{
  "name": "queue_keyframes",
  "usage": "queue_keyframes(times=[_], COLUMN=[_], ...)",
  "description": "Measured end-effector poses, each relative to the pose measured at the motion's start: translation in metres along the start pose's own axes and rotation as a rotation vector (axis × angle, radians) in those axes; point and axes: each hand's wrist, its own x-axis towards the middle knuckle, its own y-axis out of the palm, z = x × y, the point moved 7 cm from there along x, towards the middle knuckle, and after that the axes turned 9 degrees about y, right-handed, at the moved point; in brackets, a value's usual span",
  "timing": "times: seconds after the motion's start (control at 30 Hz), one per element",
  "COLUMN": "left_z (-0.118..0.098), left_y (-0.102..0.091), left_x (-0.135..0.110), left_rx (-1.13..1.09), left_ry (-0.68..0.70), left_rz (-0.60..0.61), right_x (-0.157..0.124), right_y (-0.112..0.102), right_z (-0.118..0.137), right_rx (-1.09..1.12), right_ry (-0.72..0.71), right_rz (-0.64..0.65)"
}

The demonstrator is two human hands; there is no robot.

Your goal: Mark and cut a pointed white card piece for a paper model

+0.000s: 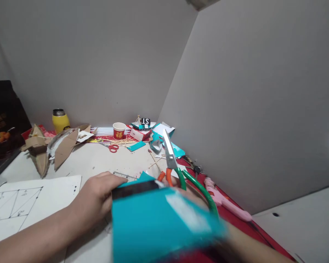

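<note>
My left hand [102, 188] grips the left edge of a teal sheet of card [142, 219], its fingers curled behind it. The card has a dark strip along its top and a whitish patch at the right; its lower right part is blurred. Behind the card, my right hand [196, 195] is largely hidden. It holds large scissors [170, 153] with green and orange handles. Their metal blades point up and look closed together, apart from the card's face.
Along the back lie a yellow bottle [60, 121], cardboard shapes [67, 148], a red paper cup [118, 131], small red scissors [113, 148], thin sticks and teal scraps [137, 146]. A pink glue gun [230, 206] lies by the right wall. A drawn sheet [52, 197] is at left.
</note>
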Motion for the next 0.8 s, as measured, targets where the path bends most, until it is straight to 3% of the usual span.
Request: queue_keyframes(times=[0.1,0.17,0.33,0.5,0.67,0.8], left_z=[0.014,0.015,0.018,0.018,0.015,0.014], left_y=[0.0,0.002,0.0,-0.012,-0.02,-0.026], left_x=[-0.002,-0.001,0.003,0.004,0.005,0.006], left_rx=[-0.381,-0.621,-0.926,-0.915,-0.882,-0.875], left_ry=[-0.443,-0.552,-0.571,-0.51,-0.472,-0.459], left_rz=[-0.111,-0.162,-0.212,-0.267,-0.306,-0.35], right_x=[0.003,0.004,0.006,0.001,0.004,0.003], right_y=[-0.005,-0.009,-0.013,-0.012,-0.014,-0.011], right_z=[0.0,-0.002,-0.025,-0.034,-0.04,-0.035], right_rx=[-0.018,-0.024,-0.117,-0.223,-0.257,-0.385], right_ry=[-0.033,-0.081,-0.055,-0.058,0.0,-0.052], right_rz=[0.02,0.01,0.09,0.171,0.155,0.164])
